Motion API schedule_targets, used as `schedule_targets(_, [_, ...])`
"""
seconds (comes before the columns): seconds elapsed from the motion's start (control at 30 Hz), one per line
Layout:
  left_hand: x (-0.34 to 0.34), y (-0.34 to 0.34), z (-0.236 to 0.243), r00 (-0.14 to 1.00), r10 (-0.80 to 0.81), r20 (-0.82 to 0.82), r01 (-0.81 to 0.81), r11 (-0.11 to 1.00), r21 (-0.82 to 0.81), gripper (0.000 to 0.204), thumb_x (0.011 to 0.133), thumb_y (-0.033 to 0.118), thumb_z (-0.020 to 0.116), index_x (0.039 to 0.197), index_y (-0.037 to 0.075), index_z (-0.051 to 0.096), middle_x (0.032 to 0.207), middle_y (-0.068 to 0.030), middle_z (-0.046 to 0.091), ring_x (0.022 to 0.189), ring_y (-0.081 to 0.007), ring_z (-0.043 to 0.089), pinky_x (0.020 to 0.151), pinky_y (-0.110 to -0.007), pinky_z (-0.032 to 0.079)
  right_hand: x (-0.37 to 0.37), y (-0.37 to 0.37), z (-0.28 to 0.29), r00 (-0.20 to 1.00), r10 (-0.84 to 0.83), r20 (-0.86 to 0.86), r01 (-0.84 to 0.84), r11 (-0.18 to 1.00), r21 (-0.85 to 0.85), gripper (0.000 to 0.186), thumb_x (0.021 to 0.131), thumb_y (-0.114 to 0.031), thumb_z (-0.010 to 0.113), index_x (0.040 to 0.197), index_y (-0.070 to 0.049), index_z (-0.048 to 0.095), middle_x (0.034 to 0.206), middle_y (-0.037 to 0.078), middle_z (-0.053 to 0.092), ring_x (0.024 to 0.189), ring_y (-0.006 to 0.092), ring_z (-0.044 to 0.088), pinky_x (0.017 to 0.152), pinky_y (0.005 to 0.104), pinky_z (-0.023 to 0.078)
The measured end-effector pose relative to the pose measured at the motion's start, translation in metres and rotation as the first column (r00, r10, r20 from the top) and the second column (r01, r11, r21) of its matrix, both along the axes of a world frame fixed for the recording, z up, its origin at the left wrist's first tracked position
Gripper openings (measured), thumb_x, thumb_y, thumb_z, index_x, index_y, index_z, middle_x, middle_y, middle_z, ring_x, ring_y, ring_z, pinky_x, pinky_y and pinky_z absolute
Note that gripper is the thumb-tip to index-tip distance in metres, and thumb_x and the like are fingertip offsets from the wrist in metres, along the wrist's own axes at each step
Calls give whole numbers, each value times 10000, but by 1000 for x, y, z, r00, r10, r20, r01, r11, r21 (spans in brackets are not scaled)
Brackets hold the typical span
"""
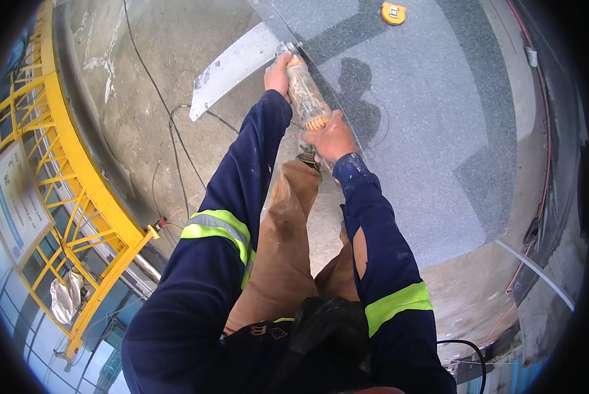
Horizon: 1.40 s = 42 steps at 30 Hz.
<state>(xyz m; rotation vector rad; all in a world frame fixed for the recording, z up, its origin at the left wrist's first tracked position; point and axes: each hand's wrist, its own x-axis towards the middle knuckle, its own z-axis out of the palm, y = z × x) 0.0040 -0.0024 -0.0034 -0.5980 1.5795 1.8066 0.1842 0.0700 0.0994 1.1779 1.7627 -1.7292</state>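
Note:
A dusty angle grinder [307, 96] with orange parts lies between my two hands, its front end at the edge of a grey speckled stone slab [425, 151]. My left hand [278, 76] is wrapped round the grinder near its head. Farther back, my right hand [334, 136] grips the body near the orange vents. The disc is mostly hidden at the head. Left of the head lies a pale, dusty strip [232, 67] that tapers toward one end. My shadow falls on the slab beside the grinder.
On the slab's far part sits a yellow tape measure [393, 13]. Black cables [153, 82] cross the concrete floor [110, 39] at left. A yellow metal lattice frame [87, 171] stands along the left side. A reddish hose [545, 131] runs past the slab's right side.

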Motion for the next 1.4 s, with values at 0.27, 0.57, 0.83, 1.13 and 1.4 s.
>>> schedule_targets(0.27, [5,-4,2,999,-47,-2,47,999,17,466,900,328,742,1067,-81,592,878,-189,696,683,-293,726,628,-464,617,9,-1,0,1000,5,2,-5,1000,4,720,772,-260,884,1194,132,453,1027,313,697,744,311,758,554,378,622])
schedule_targets(0.57, [12,-7,-5,1000,-12,6,12,1000,0,612,890,323,761,1217,-95,457,935,-221,674,722,-314,732,633,-479,622,15,4,12,1000,-5,15,5,999,-42,716,764,-262,890,1173,151,471,993,302,703,700,297,749,544,380,612])
schedule_targets(0.83, [18,-6,-6,1000,-11,-8,11,998,-57,475,940,376,695,1140,-37,574,927,-173,697,761,-291,727,702,-453,608,19,4,11,1000,-13,22,14,998,-56,720,767,-243,885,1188,150,454,984,303,699,676,293,743,522,375,602])
schedule_targets(1.13, [-5,0,-10,1000,-12,11,13,998,-60,453,946,382,682,1123,-30,618,926,-162,705,757,-290,721,706,-460,605,0,8,4,1000,25,5,-24,998,-53,693,776,-236,864,1205,116,448,1048,329,694,783,348,762,615,406,624])
schedule_targets(1.4, [-21,3,-5,996,-89,31,91,995,-48,422,978,402,632,1096,-3,651,918,-148,712,760,-281,721,705,-462,610,-17,13,1,998,60,21,-59,998,-38,722,767,-263,867,1233,100,450,1133,349,680,935,400,757,788,426,635])
